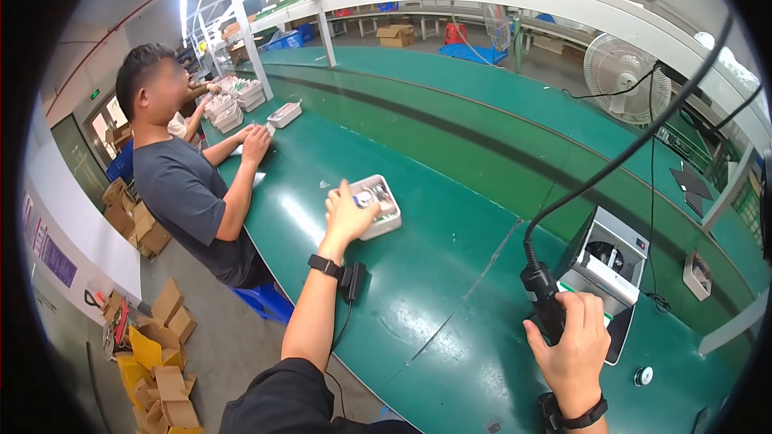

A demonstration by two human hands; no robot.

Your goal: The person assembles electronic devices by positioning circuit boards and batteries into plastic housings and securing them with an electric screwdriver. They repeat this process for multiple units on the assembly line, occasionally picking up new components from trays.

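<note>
My left hand (347, 213) reaches over a pale plastic tray (391, 223) in the middle of the green bench. Its thumb and forefinger are spread apart above small round parts (368, 195), and no held thing shows between them. My right hand (577, 347) is around a black cylindrical tool (542, 297), the thumb on one side and the fingers on the other. A thick black cable rises from the tool's top. The tool's lower end is hidden by the hand. Just behind it stands a grey metal box (615, 253) with a round black fan-like opening.
A co-worker (181, 161) sits at the bench on the left, hands by another tray (285, 115). Stacked trays (241, 96) lie beyond. A small round spool-like part (642, 376) and a further tray (697, 275) are at the right. A white fan (627, 79) stands behind the bench.
</note>
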